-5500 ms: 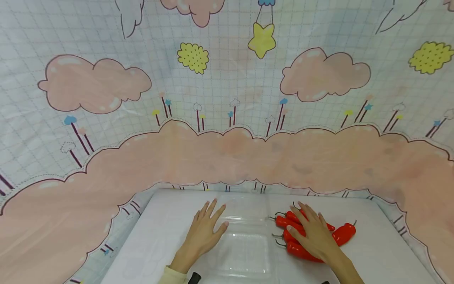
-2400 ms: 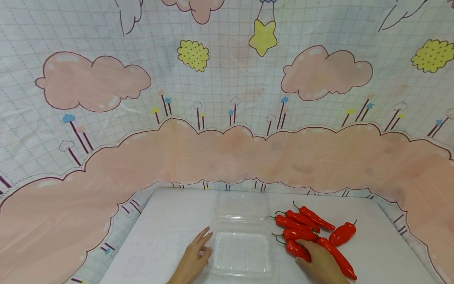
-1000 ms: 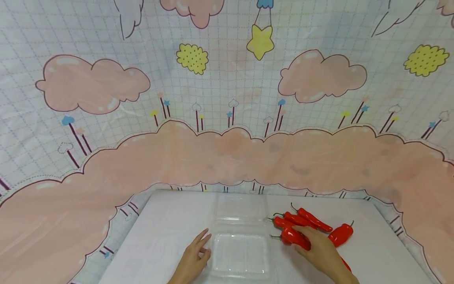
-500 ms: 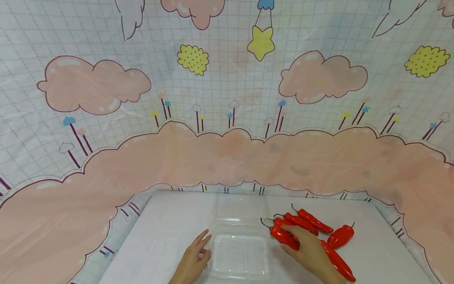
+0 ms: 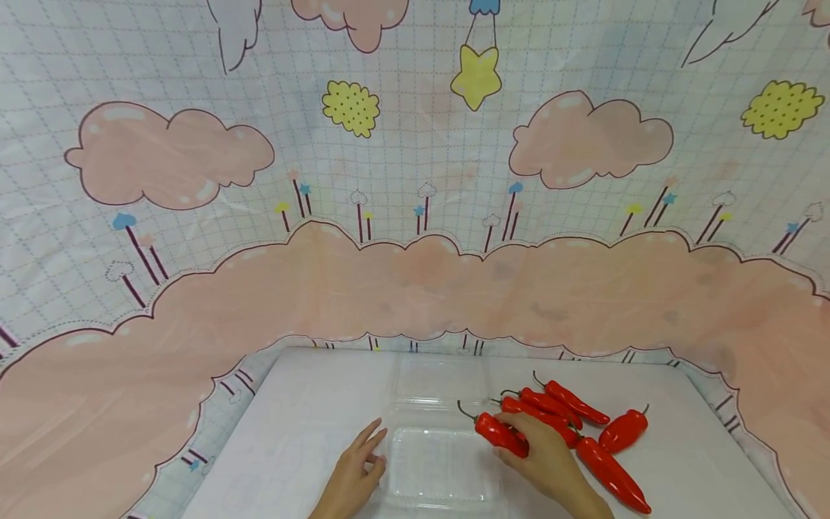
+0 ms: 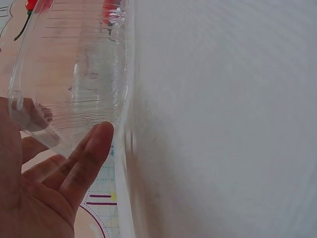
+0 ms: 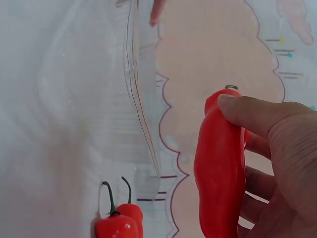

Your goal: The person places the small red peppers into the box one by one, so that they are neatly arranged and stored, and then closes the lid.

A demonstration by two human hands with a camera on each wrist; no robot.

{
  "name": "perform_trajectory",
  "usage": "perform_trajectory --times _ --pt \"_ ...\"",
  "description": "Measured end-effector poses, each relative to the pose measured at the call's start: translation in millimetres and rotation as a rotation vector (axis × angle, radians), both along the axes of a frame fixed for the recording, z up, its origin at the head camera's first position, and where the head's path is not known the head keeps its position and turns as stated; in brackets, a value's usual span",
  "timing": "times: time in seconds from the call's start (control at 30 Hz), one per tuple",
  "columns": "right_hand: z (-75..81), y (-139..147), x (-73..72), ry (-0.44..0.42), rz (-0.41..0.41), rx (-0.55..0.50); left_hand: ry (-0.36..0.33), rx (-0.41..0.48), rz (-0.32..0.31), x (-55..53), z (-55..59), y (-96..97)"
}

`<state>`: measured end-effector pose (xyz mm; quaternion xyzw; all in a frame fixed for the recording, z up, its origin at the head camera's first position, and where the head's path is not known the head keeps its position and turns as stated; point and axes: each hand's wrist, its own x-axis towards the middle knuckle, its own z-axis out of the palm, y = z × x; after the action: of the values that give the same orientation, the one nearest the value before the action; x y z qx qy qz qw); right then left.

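Hands, one pair, human, bare, alike in build.

Item one: left hand, slender; long, tapering fingers with rounded tips; fine creases across the finger joints; palm faintly lined; wrist narrow and bare.

Item two: right hand, of the same slim make; thumb rounded at the tip, thickening toward a broad base, where the skin is finely wrinkled; forearm bare to the lower edge of the head view, smooth in outline.

Nails: too small to tell in the head view. Finish, both: matt, softly shaded in the wrist views.
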<state>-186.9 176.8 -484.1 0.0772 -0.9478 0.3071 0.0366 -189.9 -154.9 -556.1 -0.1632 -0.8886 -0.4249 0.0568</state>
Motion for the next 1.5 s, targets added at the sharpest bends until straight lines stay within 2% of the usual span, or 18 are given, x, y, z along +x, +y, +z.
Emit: perform_trajectory --times 0.47,0.83,1.1,1.3,1.5 --pt "0.1 -19 0.6 0.011 0.139 -0.007 0.031 0.019 0.007 -0.2 1.1 0.1" --pt "-3.6 -31 -1.2 0.007 0.194 0.024 -0.002 -0.029 0.015 -1.7 -0.4 0.7" --pt "-0.9 -43 0.5 -0.015 0.200 -0.014 0.005 -0.011 0.018 -0.6 1.8 -0.1" --pt "-1.6 -49 1.0 -0.018 0.231 -0.019 0.014 -0.011 0.027 -0.6 0.8 1.0" --pt "-4.3 -55 1.2 -0.037 0.263 -0.016 -0.006 -0.012 0.034 -0.7 0.3 2.2"
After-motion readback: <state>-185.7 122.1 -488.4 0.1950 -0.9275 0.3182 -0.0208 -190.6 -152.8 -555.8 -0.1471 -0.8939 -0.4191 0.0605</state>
